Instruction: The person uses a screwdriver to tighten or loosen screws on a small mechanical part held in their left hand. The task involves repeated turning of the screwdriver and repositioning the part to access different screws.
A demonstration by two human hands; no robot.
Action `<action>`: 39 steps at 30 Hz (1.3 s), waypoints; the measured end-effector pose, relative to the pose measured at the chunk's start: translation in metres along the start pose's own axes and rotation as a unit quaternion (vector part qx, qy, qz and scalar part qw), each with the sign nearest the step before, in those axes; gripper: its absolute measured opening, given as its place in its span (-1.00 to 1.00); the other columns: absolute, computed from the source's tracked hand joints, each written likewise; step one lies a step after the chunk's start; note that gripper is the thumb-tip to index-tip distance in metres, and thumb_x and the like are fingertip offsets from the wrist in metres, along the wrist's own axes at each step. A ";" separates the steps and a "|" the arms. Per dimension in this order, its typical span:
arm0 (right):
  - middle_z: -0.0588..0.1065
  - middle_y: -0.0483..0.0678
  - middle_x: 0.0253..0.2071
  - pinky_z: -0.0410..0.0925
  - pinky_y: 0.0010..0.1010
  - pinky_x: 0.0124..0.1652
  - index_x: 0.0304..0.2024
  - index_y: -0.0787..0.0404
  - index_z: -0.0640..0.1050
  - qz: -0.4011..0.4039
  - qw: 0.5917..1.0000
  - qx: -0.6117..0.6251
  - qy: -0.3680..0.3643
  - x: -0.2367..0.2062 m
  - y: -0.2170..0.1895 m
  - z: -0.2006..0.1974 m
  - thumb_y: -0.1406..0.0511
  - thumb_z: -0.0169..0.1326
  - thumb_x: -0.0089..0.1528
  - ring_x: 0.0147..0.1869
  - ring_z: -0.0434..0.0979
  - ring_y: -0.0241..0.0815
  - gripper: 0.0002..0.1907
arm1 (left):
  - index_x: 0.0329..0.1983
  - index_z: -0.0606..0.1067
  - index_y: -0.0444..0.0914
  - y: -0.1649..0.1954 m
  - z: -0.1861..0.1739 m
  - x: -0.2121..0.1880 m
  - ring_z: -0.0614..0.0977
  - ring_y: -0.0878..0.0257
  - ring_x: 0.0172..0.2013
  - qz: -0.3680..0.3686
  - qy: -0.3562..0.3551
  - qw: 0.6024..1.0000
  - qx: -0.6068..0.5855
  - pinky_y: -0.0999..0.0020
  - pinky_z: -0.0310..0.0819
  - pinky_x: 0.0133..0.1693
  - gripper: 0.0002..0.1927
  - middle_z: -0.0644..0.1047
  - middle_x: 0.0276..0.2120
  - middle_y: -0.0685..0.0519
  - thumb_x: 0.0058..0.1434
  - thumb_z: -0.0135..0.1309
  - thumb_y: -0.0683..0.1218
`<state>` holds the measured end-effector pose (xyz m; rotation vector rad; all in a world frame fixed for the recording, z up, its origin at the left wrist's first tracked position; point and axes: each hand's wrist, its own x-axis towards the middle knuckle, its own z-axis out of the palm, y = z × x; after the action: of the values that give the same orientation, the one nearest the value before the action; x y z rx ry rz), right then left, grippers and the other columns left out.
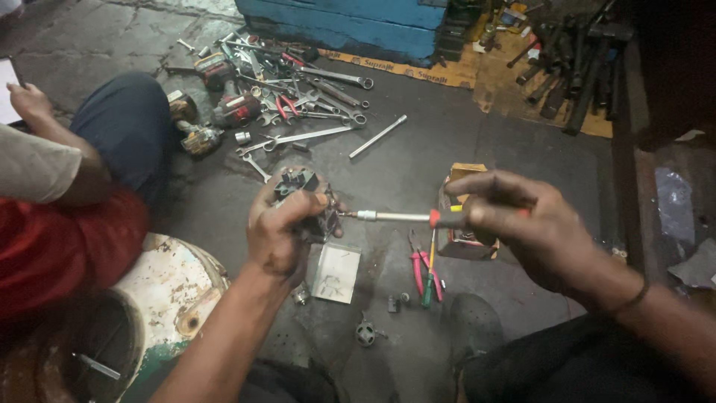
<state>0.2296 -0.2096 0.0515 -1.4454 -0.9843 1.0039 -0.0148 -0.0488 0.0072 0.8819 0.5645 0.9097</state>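
Fingers of the left hand [277, 227] wrap a dark mechanical part [300, 186] above the floor; right hand [522, 224] fingers clamp a red-handled screwdriver [406, 217], tip at the part. It appears rigid, heavy, probably greasy, best gripped around its body. Its underside and fastener are hidden.

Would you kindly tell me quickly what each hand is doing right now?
Left hand: closed around a small dark mechanical part.
Right hand: closed on a red-handled screwdriver, tip at the part.
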 end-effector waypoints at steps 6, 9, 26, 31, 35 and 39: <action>0.38 0.12 -0.49 0.17 -0.34 -0.64 -0.20 0.40 0.62 0.262 0.962 -0.078 -0.017 0.011 0.028 -0.013 0.02 -0.14 0.39 -0.60 0.21 -0.16 -0.43 | -0.19 0.45 -0.34 0.001 -0.001 -0.002 0.63 0.11 -0.42 0.016 0.011 1.000 0.022 0.19 0.59 -0.45 -0.73 0.52 -0.42 -0.06 -0.01 0.07 -0.25; 0.28 0.09 -0.54 0.11 -0.37 -0.66 -0.13 0.37 0.64 0.210 0.967 -0.129 -0.065 0.008 0.035 -0.018 0.04 -0.15 0.45 -0.61 0.14 -0.19 -0.45 | -0.19 0.44 -0.35 -0.001 -0.004 -0.003 0.60 0.14 -0.41 0.028 -0.021 0.998 0.044 0.21 0.57 -0.42 -0.74 0.52 -0.39 -0.06 0.01 0.10 -0.27; 0.52 -0.02 -0.11 0.55 -0.43 -0.08 -0.03 0.24 0.48 -0.112 0.968 -0.223 0.013 0.002 0.016 -0.015 0.30 0.23 0.14 0.00 0.57 -0.26 -0.63 | -0.22 0.42 -0.39 -0.005 0.004 0.003 0.62 0.05 -0.45 -0.024 0.044 0.999 0.005 0.18 0.59 -0.43 -0.74 0.52 -0.43 -0.14 0.00 0.04 -0.21; 0.58 0.07 -0.31 0.32 -0.32 -0.52 0.12 0.15 0.53 0.055 0.977 -0.206 0.023 0.003 0.013 -0.019 0.18 -0.11 0.47 -0.46 0.48 -0.16 -0.70 | -0.20 0.42 -0.37 -0.007 0.003 0.001 0.60 0.12 -0.45 0.007 0.007 1.000 0.027 0.22 0.60 -0.45 -0.75 0.53 -0.41 -0.09 0.02 0.06 -0.22; 0.45 0.08 -0.43 0.33 -0.32 -0.47 -0.02 0.19 0.54 0.081 0.959 -0.271 -0.013 0.004 0.013 -0.018 0.20 -0.13 0.42 -0.42 0.40 -0.17 -0.73 | -0.17 0.41 -0.34 -0.010 0.000 -0.002 0.58 0.14 -0.45 0.016 0.009 0.998 0.054 0.24 0.58 -0.46 -0.73 0.50 -0.40 -0.06 0.03 0.10 -0.26; 0.56 -0.11 -0.22 0.52 -0.46 -0.26 -0.11 0.19 0.50 -0.046 0.957 -0.283 -0.036 -0.003 0.016 -0.016 0.31 0.06 0.28 -0.11 0.65 -0.33 -0.85 | -0.17 0.43 -0.34 -0.011 -0.002 0.002 0.61 0.14 -0.43 0.000 0.030 0.999 0.016 0.21 0.60 -0.47 -0.73 0.51 -0.40 -0.04 0.01 0.06 -0.25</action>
<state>0.2448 -0.2185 0.0374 -1.8118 -1.4589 0.7360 -0.0105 -0.0498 -0.0031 0.8859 0.6314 0.9324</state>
